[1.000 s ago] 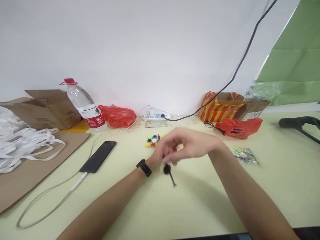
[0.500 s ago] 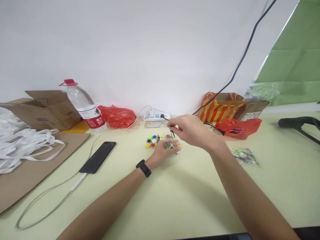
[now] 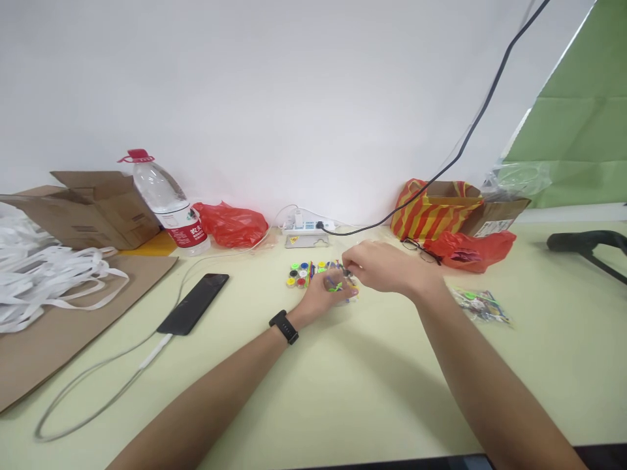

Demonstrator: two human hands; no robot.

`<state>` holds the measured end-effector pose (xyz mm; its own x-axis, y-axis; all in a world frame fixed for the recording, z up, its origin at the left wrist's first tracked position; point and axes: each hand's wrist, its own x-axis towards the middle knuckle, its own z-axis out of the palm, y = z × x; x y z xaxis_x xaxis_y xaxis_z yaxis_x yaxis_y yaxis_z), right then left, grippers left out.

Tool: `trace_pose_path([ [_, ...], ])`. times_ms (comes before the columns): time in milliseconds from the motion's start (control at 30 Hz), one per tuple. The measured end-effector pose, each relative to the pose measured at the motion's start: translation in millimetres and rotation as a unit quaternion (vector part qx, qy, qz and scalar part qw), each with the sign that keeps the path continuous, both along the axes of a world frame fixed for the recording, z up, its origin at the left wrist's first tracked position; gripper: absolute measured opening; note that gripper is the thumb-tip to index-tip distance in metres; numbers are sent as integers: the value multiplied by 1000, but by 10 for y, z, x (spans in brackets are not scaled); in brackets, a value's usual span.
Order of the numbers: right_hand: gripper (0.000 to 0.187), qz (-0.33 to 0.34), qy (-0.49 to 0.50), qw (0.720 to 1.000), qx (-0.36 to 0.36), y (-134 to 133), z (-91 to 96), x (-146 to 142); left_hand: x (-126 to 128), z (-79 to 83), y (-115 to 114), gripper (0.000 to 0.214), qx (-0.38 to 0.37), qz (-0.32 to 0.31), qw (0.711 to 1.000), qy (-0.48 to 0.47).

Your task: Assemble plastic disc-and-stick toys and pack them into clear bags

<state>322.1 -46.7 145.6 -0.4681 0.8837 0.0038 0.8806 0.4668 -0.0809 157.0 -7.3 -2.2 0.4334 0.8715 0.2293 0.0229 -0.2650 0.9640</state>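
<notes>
My left hand (image 3: 317,297), with a black watch on its wrist, is closed around a small clear plastic bag (image 3: 336,279) with coloured pieces showing in it. My right hand (image 3: 379,266) is at the bag's upper right, its thumb and fingers pinched together. Whatever lies between those fingertips is too small and hidden to name. Just left of the bag are several small round pots with coloured lids (image 3: 296,275) in rows. Thin coloured sticks (image 3: 310,273) lie between them and my left hand.
A filled clear packet (image 3: 482,307) lies right of my right forearm. A phone (image 3: 194,304) on a white cable is at left. Behind are a large bottle (image 3: 169,209), red bags (image 3: 230,225), a power strip (image 3: 306,226) and a striped bag (image 3: 421,212).
My right hand has moved down and slightly right, closer to the bag. The small dark piece seen under its fingertips earlier is no longer visible there. My left hand keeps its hold.
</notes>
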Motion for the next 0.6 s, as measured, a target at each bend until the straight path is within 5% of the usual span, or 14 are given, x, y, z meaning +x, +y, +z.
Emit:
trace_pose_path([
  [200,21,22,76,997,11,157,-79,71,8,-24,6,32,3,22,1000,7],
  [400,41,50,106,990,-73,128,-54,138,17,-44,4,34,-11,24,999,-19],
  [600,15,75,131,987,-61,172,-42,250,2,12,-33,39,-48,36,995,-75],
])
